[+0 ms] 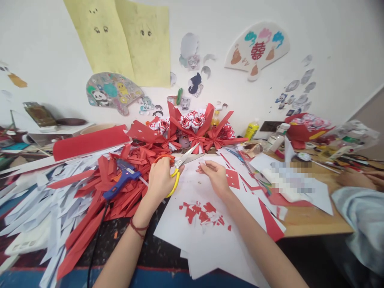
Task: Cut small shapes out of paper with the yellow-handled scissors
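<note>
My left hand (162, 178) is closed around scissors (176, 173) with one yellow and one orange handle loop; their blades are spread and point up to the right. My right hand (213, 174) is pinched above the white paper sheets (192, 244), and what it holds between the fingertips is too small to make out. Small red paper scraps (204, 214) lie on the sheets between my forearms. A red piece with small cut-outs (232, 179) is just right of my right hand.
A blue glue gun (123, 182) rests on folded red strips (90, 208), beside white strips (57, 188). Red-wrapped paper bouquets (192, 122) stand behind. Another person's sleeve (360, 220) and hand are at the right edge.
</note>
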Demonstrator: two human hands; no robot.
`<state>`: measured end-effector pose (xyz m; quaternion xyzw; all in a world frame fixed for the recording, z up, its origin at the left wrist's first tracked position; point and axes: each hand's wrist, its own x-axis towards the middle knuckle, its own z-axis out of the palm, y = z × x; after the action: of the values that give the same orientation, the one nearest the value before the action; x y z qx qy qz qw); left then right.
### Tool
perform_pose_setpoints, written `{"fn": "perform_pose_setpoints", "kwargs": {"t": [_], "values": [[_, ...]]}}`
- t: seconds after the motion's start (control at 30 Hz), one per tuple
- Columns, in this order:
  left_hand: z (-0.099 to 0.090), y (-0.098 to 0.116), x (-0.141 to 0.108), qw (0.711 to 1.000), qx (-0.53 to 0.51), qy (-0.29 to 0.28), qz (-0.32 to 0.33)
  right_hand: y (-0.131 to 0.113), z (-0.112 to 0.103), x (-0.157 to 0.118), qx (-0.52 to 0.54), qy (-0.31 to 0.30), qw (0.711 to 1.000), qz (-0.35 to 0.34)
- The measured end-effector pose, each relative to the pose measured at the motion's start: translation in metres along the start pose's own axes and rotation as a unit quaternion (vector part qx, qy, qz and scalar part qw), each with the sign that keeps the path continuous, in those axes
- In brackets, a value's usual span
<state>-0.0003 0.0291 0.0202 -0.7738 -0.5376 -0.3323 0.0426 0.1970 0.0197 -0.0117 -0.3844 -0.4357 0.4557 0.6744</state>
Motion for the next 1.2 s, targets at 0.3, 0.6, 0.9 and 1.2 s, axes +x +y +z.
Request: {"fn": "perform_pose_setpoints", "kwargs": {"t": [0.3,0.6,0.9,1.2], "values": [[0.006,0.002,-0.003,0.997,-0.026,-0.069,0.033,0.001,-0.005,0.003,-0.019,-0.023,0.999,-0.024],[0.007,0.004,-0.006,0.987,-0.118,-0.11,0.015,0.0,-0.002,-0.002,-0.047,-0.064,0.996,-0.032],[0.012,0.003,-0.008,0.984,-0.134,-0.113,0.019,0.0,0.0,-0.004,-0.073,-0.052,0.996,-0.019],[0.011,0.003,-0.007,0.986,-0.127,-0.108,0.02,-0.002,0.0,-0.006,-0.076,-0.07,0.994,-0.033]]}}
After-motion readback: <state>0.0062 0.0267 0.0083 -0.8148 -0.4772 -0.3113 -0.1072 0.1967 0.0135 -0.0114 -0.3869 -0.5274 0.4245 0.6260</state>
